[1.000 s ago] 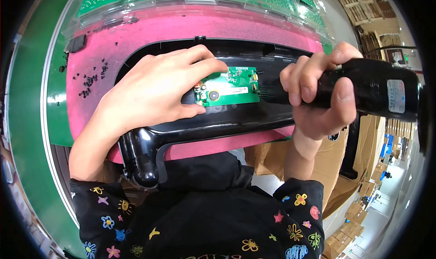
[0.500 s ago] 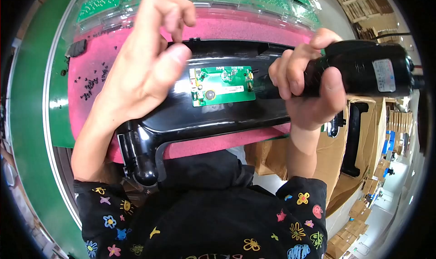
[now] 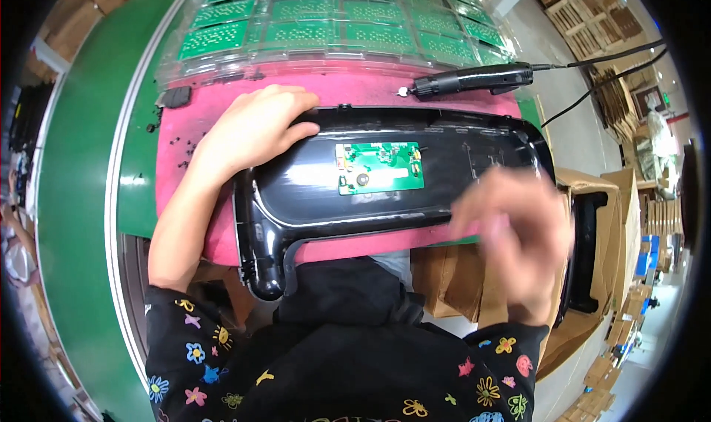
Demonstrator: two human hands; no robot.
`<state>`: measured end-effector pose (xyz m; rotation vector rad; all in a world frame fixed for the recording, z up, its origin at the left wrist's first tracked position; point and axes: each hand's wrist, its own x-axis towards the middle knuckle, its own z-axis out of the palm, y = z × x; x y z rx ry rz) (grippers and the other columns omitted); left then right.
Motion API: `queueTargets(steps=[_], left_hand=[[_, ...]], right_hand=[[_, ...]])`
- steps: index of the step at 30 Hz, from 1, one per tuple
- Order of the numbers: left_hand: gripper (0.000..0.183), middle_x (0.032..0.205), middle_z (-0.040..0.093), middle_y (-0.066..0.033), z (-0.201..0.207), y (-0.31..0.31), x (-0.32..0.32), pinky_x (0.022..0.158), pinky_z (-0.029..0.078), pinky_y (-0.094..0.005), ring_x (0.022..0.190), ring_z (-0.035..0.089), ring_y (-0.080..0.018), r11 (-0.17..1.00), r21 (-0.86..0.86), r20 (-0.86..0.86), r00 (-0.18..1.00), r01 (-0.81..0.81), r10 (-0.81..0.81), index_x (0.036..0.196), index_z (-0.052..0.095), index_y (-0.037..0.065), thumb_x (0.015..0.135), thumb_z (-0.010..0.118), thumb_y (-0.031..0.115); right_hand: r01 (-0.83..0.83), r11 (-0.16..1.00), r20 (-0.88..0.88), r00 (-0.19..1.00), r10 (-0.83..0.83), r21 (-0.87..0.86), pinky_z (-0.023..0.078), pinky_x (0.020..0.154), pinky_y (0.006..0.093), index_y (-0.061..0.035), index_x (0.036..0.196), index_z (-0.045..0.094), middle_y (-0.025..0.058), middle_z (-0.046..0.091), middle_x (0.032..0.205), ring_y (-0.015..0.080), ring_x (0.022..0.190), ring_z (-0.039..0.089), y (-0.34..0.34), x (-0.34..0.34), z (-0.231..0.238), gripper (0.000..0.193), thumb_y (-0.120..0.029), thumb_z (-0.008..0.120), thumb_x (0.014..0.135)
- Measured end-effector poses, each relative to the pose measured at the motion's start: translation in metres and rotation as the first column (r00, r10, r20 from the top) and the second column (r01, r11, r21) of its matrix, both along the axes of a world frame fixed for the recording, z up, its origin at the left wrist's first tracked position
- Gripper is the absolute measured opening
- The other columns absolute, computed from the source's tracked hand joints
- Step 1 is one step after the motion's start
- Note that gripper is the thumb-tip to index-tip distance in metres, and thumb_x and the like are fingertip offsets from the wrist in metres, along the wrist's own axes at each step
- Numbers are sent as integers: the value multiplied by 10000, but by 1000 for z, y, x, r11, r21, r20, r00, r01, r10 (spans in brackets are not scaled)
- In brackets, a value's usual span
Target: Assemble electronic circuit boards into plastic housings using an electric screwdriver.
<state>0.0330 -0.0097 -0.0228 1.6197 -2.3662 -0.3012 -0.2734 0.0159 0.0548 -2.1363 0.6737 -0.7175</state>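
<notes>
One green circuit board (image 3: 381, 181) is lying inside one black housing (image 3: 318, 207), a little left of the housing's middle. The board is carrying one round dark component on its near-left part and one pale label strip beside it, whose print is too small to read.

The left hand (image 3: 259, 129) is spanning the housing's far-left corner, its fingers reaching over the far rim and its thumb lying over the inner face, so the rim is sitting between them with only a small opening. The right hand (image 3: 518, 233) is hovering over the housing's near-right side, hiding part of that edge; its fingers are partly curled, but blur is leaving it unclear whether they are holding anything.

Under the housing, a pink mat (image 3: 341, 84) is spreading over a green tabletop (image 3: 81, 163). One black electric screwdriver (image 3: 474, 81) is lying just beyond the housing at far right, its tip pointing left; two black cables (image 3: 615, 55) are running off rightward. At far left one dark lump (image 3: 176, 97) is resting near scattered black bits (image 3: 152, 128).

Clear trays (image 3: 333, 57) are filling the far side, holding more than a dozen green boards (image 3: 215, 39). At right, a cardboard box (image 3: 626, 215) is holding another black part (image 3: 585, 252). Lettering on the black shirt (image 3: 348, 363) is running out of view.
</notes>
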Motion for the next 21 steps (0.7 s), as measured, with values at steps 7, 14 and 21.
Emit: queueTargets(steps=[7,14,21], left_hand=[[145,860,624,-146,24,49,-1,664,506,-458,781,631,-385,981,-183,-180,983,-64,31,939,663,19,893,662,156],[223,959,706,-163,44,131,30,771,535,-319,848,689,-237,732,-540,-341,903,-415,260,1045,692,-56,824,668,-57],[491,1247,650,-179,8,222,133,1017,474,-420,1093,640,-298,145,307,-917,-252,-940,310,1263,623,-56,904,624,279]], right_hand=[[101,686,193,979,58,-720,525,735,363,-3,854,645,132,605,870,233,822,595,90,28,8,209,-168,586,741],[-113,606,-61,993,106,-787,559,661,356,-50,782,635,143,625,899,238,752,629,52,-36,72,82,-128,623,756],[133,475,-102,893,-438,-870,454,623,378,-19,953,623,126,601,811,293,691,580,-20,-124,13,326,48,601,635]])
